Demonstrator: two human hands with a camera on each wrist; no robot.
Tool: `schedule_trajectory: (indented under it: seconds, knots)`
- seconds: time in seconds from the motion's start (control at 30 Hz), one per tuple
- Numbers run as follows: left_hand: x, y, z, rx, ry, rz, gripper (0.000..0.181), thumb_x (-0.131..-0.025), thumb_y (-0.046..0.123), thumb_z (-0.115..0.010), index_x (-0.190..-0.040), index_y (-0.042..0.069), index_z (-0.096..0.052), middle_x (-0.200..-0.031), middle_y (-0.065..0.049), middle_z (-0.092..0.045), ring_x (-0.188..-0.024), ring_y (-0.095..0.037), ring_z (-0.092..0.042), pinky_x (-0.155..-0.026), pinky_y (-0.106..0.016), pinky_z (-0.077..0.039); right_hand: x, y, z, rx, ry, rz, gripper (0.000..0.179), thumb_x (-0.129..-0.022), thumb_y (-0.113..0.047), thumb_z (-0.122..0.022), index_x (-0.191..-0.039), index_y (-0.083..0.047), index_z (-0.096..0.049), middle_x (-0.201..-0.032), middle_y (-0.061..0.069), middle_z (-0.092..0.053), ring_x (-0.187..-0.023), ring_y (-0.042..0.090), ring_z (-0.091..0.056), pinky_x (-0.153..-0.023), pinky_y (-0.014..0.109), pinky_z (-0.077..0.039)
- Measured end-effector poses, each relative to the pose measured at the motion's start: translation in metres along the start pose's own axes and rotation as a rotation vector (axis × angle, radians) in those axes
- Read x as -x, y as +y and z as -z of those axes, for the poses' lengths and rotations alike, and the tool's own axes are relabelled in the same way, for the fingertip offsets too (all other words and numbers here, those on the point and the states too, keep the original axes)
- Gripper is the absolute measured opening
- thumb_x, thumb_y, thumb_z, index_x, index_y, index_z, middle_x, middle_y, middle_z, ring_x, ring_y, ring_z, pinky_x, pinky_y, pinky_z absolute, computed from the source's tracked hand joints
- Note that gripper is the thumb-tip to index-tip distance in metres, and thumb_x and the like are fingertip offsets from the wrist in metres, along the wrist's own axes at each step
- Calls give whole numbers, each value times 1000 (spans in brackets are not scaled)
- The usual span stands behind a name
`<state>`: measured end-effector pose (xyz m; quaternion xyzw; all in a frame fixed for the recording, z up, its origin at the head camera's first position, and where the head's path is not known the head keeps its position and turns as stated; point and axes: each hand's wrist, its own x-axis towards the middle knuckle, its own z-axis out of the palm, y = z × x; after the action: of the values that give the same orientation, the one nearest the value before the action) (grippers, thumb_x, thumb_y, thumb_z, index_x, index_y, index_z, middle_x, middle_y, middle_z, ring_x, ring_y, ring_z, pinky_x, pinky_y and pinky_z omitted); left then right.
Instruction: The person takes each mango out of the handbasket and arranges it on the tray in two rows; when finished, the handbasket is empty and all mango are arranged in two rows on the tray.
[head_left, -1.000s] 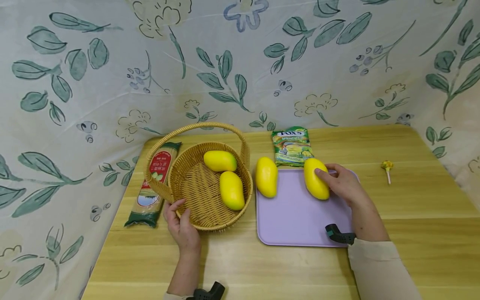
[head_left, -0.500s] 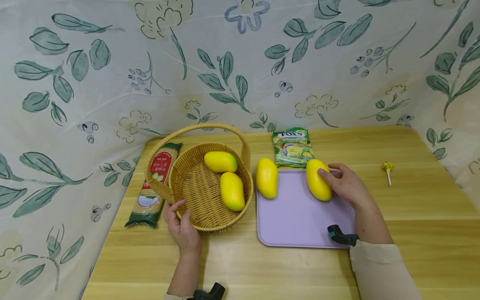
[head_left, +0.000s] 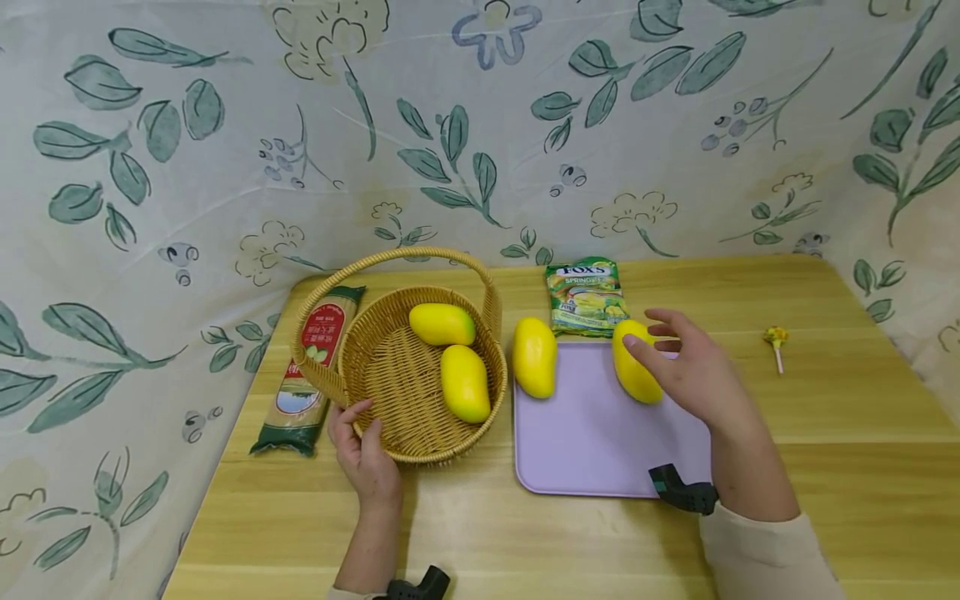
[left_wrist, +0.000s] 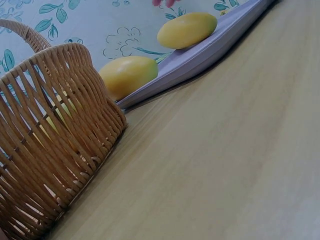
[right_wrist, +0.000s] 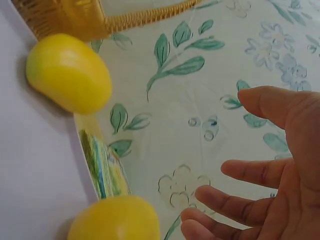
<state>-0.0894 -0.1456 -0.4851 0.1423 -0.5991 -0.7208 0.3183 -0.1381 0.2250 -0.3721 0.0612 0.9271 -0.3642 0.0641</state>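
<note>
Two yellow mangoes lie in the round wicker basket [head_left: 405,392], a far mango [head_left: 442,324] and a nearer mango [head_left: 465,383]. My left hand [head_left: 367,462] holds the basket's near left rim, with thumb and fingers at the edge. A third mango [head_left: 535,358] rests at the left side of the lilac tray [head_left: 585,450]. Another mango [head_left: 633,371] sits toward the tray's far right, partly behind my right hand [head_left: 697,371]. In the right wrist view the fingers [right_wrist: 245,205] are spread and apart from that mango [right_wrist: 117,220], holding nothing.
A green candy bag [head_left: 585,296] lies just beyond the tray. Left of the basket, partly under its handle, is a pasta packet [head_left: 300,392]. A yellow lollipop [head_left: 776,337] lies on the wooden table [head_left: 847,400] to the right. Patterned cloth [head_left: 480,167] hangs behind.
My right hand has let go of the mango on the tray and risen off it, with its fingers spread. The left hand has stayed at the basket.
</note>
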Motion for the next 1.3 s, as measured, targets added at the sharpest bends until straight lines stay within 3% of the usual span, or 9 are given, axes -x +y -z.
schedule_trajectory:
  seconds: [0.23, 0.47, 0.73, 0.8, 1.0, 1.3]
  knots:
    - [0, 0, 0, 5, -5, 5, 24, -93, -12, -44, -115, -17, -49, -156, -17, -28, -148, -30, -27, -117, -34, -23, 24, -36, -22, -31, -120, 148, 75, -95, -59, -61, -152, -14, -42, -144, 17, -55, -131, 39, -52, -100, 57, -50]
    - [-1, 1, 1, 6, -14, 13, 23, -93, -12, -43, -115, -16, -50, -158, -15, -28, -149, -31, -26, -118, -37, -23, 38, -59, -62, -125, -82, 334, 55, -94, -36, -72, -142, -14, -55, -129, 13, -64, -115, 32, -62, -96, 48, -55]
    - [-2, 0, 2, -4, -14, -4, 24, -92, -12, -44, -115, -18, -50, -158, -18, -27, -150, -30, -25, -118, -33, -22, 40, -95, -102, -237, -117, 471, 55, -91, -32, -77, -140, -18, -57, -133, 2, -62, -114, 21, -59, -96, 42, -56]
    - [-2, -1, 2, -6, -15, -6, 24, -92, -12, -44, -115, -18, -49, -158, -18, -27, -149, -29, -25, -117, -32, -22, 36, -105, -112, -228, -140, 488, 57, -90, -33, -77, -141, -18, -56, -137, 4, -60, -116, 22, -60, -97, 43, -55]
    - [-2, 0, 2, -27, -19, -11, 25, -92, -12, -44, -116, -18, -49, -156, -17, -30, -147, -30, -29, -113, -21, -28, 16, -129, -139, -64, -166, 519, 66, -89, -43, -76, -144, -13, -55, -145, 10, -56, -133, 30, -54, -110, 50, -45]
    - [-2, 0, 1, -31, -20, -22, 25, -92, -12, -45, -116, -18, -49, -155, -17, -32, -146, -29, -29, -111, -16, -29, -8, -146, -159, 40, -234, 430, 72, -89, -47, -75, -149, -15, -50, -153, 13, -50, -137, 41, -50, -112, 58, -40]
